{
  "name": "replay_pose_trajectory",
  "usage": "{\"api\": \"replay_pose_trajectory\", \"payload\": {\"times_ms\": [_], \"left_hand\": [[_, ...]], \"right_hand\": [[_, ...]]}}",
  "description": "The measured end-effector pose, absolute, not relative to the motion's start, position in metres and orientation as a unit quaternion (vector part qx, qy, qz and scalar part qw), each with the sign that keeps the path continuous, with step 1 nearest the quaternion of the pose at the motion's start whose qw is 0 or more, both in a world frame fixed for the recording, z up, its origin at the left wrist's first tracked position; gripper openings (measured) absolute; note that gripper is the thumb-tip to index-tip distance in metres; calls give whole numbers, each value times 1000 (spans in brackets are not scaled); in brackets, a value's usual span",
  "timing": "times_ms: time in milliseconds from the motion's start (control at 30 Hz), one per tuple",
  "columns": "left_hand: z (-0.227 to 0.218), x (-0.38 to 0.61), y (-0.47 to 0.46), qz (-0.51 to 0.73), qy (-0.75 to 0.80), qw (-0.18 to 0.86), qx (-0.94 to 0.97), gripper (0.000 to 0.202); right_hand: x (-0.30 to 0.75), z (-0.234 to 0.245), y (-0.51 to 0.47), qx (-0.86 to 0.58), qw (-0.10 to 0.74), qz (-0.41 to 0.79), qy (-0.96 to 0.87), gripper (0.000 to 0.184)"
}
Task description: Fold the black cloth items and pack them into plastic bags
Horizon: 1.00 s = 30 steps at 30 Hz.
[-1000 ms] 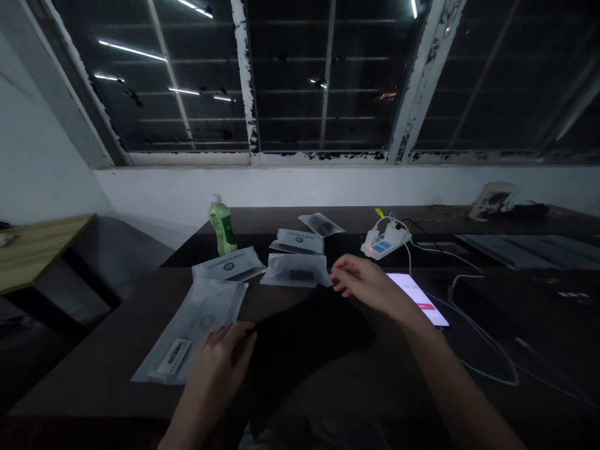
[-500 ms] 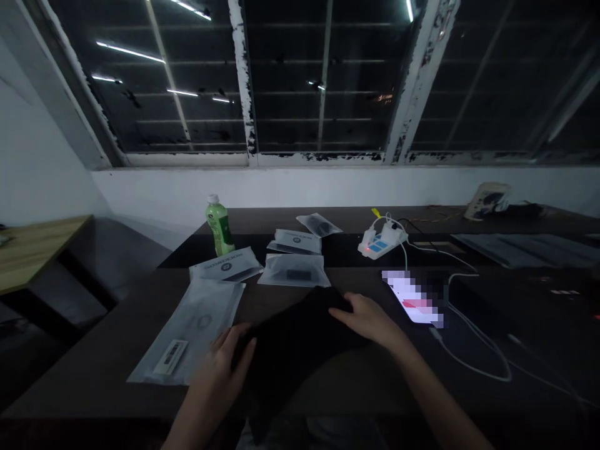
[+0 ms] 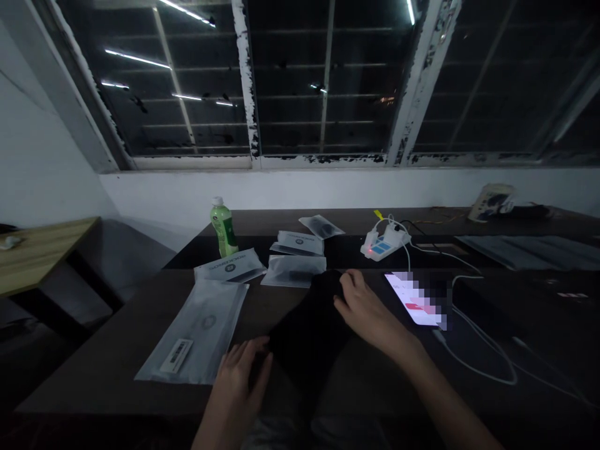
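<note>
A black piece of cloth (image 3: pixel 309 331) lies spread over the dark table between my hands; its exact kind is too dark to make out. My left hand (image 3: pixel 244 369) pinches its left edge between thumb and fingers. At the cloth's far right corner, my right hand (image 3: pixel 363 306) has its fingers closed on the fabric. Left of my left hand lies a large frosted plastic bag (image 3: pixel 206 337) with a barcode label (image 3: pixel 177 355). Beyond the cloth is a smaller frosted bag (image 3: pixel 295 270) with something dark inside.
Several more frosted bags (image 3: pixel 229 267) lie farther back, beside a green drink bottle (image 3: pixel 224 228). To the right, a lit phone (image 3: pixel 410 297) is plugged into a white cable (image 3: pixel 469 369). Behind it sits a white power strip (image 3: pixel 382 245). A wooden table (image 3: pixel 51 256) stands at far left.
Both hands still hold the cloth. My left hand has moved right and slightly down in view, while the cloth's far end has shifted up and farther away with my right hand.
</note>
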<state>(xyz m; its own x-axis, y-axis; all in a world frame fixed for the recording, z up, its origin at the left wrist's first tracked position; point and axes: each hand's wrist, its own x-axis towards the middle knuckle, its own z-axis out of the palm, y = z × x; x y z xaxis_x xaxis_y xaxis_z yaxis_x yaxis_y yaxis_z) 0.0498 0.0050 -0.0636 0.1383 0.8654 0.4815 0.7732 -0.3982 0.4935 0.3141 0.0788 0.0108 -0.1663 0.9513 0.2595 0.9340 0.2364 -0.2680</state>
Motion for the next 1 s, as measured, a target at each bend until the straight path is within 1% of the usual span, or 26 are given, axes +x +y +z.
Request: {"api": "replay_pose_trajectory", "payload": {"times_ms": [100,167,333,467,600,667,733,800,867,900,933,1000], "left_hand": [[-63,54,4,360,547,63,753,25],[-60,57,2,354,543,63,759,24],[-56,68,-4,334,545,60,767,22],[-56,71,-7,336,541,89,766,26],[-49,63,-9,335,539,121,763,23],[-44,57,-9,334,548,137,755,21],[-37,51,-6,347,564,137,737,19],[-30,49,-2,367,578,115,720,19],[-22,51,6,368,580,100,720,24],[-18,53,11,360,574,99,729,28],[-13,56,16,345,565,106,742,33],[-5,61,26,306,541,129,773,50]], "right_hand": [[287,1,61,-569,220,-111,-785,15],[269,-6,48,-560,219,-151,-784,13],[238,-15,24,-544,199,-192,-792,27],[225,-22,12,-501,194,-146,-831,23],[225,-24,-10,-456,208,-83,-861,36],[231,-18,-22,-417,249,-31,-874,32],[241,-9,-29,-399,313,-1,-862,25],[253,-4,-25,-449,363,-20,-816,23],[264,-6,-13,-527,368,-47,-764,32],[269,-10,-5,-553,357,-44,-751,38],[272,-15,2,-564,343,-27,-751,40],[275,-25,14,-558,325,26,-763,30]]}}
